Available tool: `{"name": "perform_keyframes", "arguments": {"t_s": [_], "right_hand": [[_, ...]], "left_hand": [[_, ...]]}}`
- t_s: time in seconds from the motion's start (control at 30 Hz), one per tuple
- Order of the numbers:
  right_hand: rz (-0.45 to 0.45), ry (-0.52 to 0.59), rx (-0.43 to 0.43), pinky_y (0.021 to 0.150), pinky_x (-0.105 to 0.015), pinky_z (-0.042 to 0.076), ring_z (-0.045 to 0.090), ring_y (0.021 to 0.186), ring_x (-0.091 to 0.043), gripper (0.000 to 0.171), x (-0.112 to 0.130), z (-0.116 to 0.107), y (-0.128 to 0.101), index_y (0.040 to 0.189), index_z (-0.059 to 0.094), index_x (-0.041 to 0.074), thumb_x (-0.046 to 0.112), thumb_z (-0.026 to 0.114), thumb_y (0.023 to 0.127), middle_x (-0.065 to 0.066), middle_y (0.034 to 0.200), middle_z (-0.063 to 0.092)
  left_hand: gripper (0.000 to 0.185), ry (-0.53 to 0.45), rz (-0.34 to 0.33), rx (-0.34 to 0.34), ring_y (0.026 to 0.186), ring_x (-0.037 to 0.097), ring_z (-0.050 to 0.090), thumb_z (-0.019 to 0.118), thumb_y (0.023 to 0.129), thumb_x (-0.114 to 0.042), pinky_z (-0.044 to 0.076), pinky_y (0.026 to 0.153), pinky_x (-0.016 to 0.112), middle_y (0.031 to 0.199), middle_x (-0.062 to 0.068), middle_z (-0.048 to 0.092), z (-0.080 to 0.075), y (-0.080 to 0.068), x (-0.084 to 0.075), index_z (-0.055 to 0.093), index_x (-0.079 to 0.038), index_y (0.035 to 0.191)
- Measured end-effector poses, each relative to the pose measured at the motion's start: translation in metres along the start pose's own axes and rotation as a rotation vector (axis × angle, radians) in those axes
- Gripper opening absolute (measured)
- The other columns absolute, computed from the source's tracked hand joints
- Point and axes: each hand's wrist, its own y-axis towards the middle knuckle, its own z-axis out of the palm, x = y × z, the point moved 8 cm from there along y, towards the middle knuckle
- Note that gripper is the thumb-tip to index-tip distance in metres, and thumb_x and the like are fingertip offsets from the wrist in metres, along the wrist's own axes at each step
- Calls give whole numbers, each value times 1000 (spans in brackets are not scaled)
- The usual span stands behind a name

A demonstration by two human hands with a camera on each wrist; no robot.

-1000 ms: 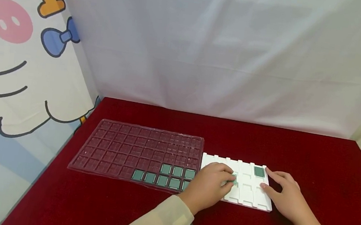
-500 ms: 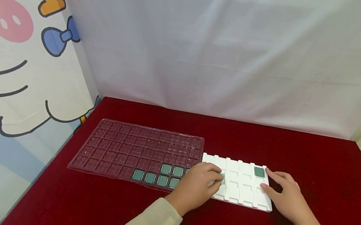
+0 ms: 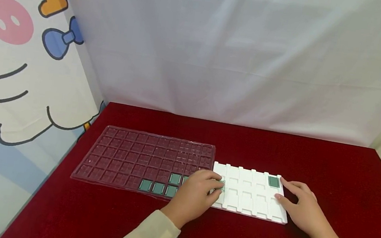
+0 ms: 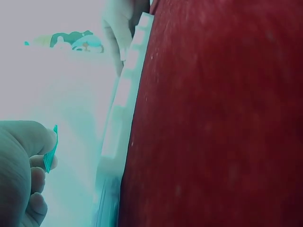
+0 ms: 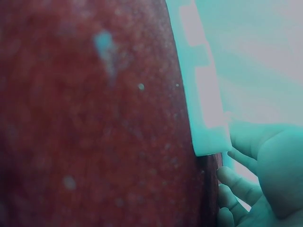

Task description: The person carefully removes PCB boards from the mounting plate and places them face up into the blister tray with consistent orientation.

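Observation:
My left hand point(image 3: 195, 193) pinches a thin green square chip point(image 4: 51, 150) between thumb and fingertips, over the left end of the white compartment tray point(image 3: 246, 201). In the left wrist view the chip is held edge-on, above the tray. My right hand point(image 3: 302, 206) holds the tray's right end, its thumb and index finger at the edge. Another green chip point(image 3: 273, 181) sits in the tray's far right compartment. Left of it lies a clear plastic tray point(image 3: 143, 153) with many small pockets. Several green chips point(image 3: 158, 188) fill pockets in its near rows; my left hand hides some of them.
A dark red cloth point(image 3: 244, 145) covers the table. White fabric point(image 3: 219, 59) hangs behind it, and a cartoon-print curtain point(image 3: 30, 87) stands at the left. The two trays lie side by side, their ends meeting near my left hand.
My left hand has moved left across the white tray, carrying the green chip from its middle to its left end. My right hand has stayed at the tray's right end.

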Motion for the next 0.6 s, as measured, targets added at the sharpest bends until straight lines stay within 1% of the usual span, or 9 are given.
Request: {"name": "perform_keyframes", "arguments": {"t_s": [0.27, 0.47, 0.6], "right_hand": [[1, 5, 3, 99, -75, 38, 34, 130, -56, 68, 0, 0, 0, 155, 43, 1, 26, 70, 98, -33, 147, 39], [-4, 9, 4, 99, -75, 38, 35, 130, -56, 68, -1, 0, 0, 155, 42, 1, 27, 70, 99, -33, 147, 38], [-2, 13, 4, 99, -74, 39, 35, 130, -55, 68, -1, 1, 0, 155, 43, 0, 26, 70, 98, -33, 147, 38]], "left_hand": [[17, -15, -9, -21, 112, 16, 64, 75, 96, -15, 53, 99, 28, 118, -1, 71, -11, -8, 10, 81, -12, 112], [17, -15, -7, -44, 111, 17, 65, 76, 94, -14, 54, 98, 29, 118, -1, 71, -15, -13, 15, 81, -12, 111], [18, -5, -23, -38, 113, 17, 64, 76, 94, -15, 54, 98, 30, 119, -1, 71, -16, -16, 17, 81, -13, 112]]}}
